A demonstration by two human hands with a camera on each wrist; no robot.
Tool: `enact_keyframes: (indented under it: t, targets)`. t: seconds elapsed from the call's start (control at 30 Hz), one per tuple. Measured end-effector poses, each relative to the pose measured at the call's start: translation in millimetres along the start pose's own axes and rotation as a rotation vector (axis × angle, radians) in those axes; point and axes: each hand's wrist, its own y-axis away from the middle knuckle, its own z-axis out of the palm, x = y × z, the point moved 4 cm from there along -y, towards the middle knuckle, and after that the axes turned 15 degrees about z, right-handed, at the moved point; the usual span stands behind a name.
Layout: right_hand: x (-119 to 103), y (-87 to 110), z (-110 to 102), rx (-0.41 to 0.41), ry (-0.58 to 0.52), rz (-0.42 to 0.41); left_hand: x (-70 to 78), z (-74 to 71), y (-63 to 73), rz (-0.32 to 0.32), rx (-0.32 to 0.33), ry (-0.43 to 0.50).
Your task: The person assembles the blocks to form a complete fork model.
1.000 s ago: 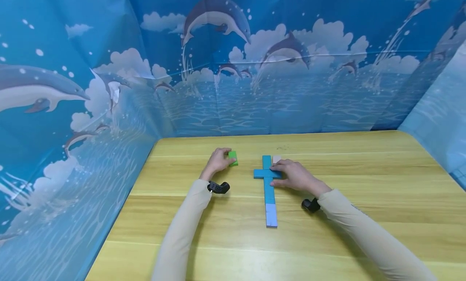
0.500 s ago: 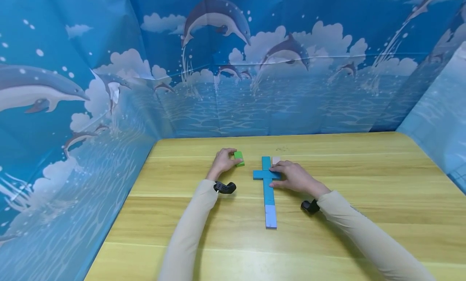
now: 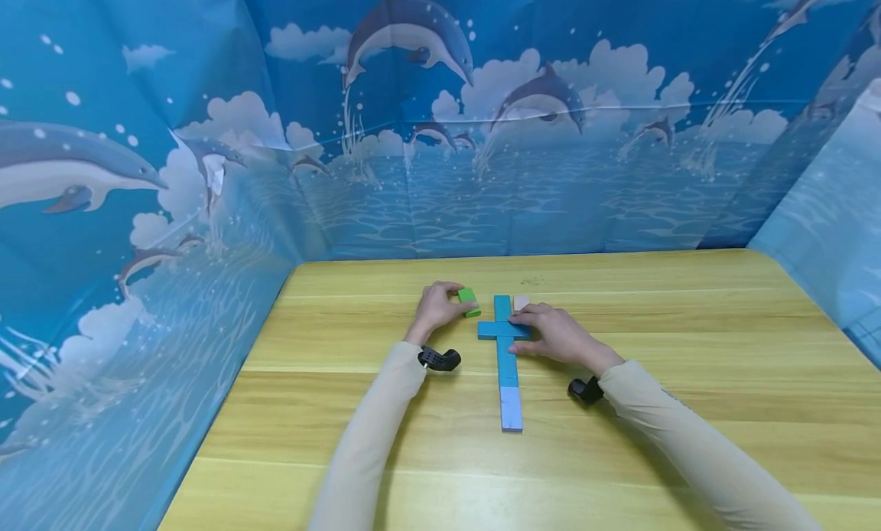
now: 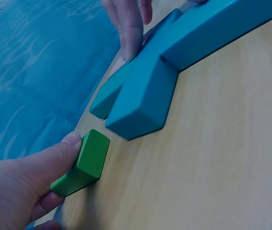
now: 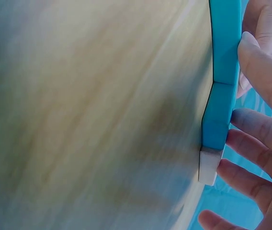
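My left hand (image 3: pixel 435 307) pinches a small green block (image 3: pixel 469 301) between thumb and fingers, just left of a cross of blocks. The cross has a blue crossbar block (image 3: pixel 490 330), a blue upper block (image 3: pixel 502 307) and a long blue lower block (image 3: pixel 507 363). A lavender block (image 3: pixel 512 410) continues its bottom end. My right hand (image 3: pixel 560 336) rests at the cross's right side, its thumb touching the lower block and fingertips touching the crossbar's right end. Beside the upper block lies a pale pinkish block (image 3: pixel 521 303); in the right wrist view a fingertip touches this pale block (image 5: pixel 208 166).
Everything lies on a wood-grain table (image 3: pixel 654 454). Behind and along its sides hangs a blue cloth (image 3: pixel 385 179) printed with dolphins. Black wrist cameras (image 3: pixel 439 359) sit on both wrists.
My left hand has moved right with the green block, bringing it close to the upper part of the cross; the block has turned slightly. My right hand has stayed in place.
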Motion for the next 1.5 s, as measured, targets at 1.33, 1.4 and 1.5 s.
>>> enact_keyframes:
  t: [1.33, 1.4, 1.5]
  targets:
    - [1.8, -1.7, 0.7, -0.007, -0.001, 0.010, 9.9, 15.1, -0.8, 0.061, -0.070, 0.008]
    - [1.4, -1.7, 0.5, -0.007, -0.002, 0.011, 10.2, 15.2, -1.0, 0.065, -0.075, 0.006]
    - [1.0, -1.5, 0.3, -0.010, -0.003, 0.011, 10.2, 15.4, -1.2, 0.067, -0.082, 0.004]
